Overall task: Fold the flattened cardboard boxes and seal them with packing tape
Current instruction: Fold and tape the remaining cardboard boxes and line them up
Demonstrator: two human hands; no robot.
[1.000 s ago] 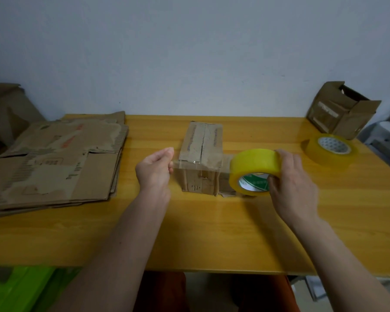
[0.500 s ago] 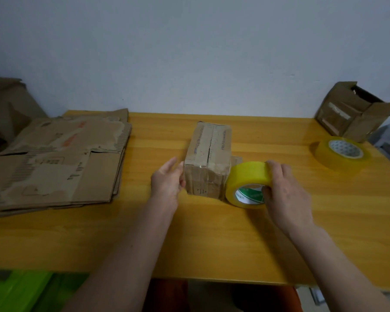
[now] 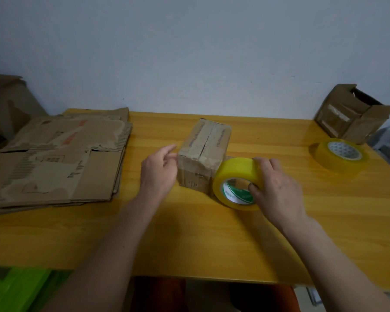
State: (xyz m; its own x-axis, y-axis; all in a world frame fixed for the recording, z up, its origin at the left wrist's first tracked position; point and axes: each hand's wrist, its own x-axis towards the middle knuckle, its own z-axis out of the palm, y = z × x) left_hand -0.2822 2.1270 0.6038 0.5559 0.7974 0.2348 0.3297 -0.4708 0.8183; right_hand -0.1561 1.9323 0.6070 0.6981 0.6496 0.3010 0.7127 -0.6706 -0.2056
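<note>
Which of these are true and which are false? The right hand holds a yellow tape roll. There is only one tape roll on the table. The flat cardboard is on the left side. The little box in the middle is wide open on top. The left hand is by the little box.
1. The right hand holds a yellow tape roll. True.
2. Only one tape roll is on the table. False: a second tape roll lies flat at the right.
3. The flattened cardboard lies at the left. True.
4. The small box is wide open on top. False: its top flaps are folded shut.
5. The left hand is beside the small box. True.
</note>
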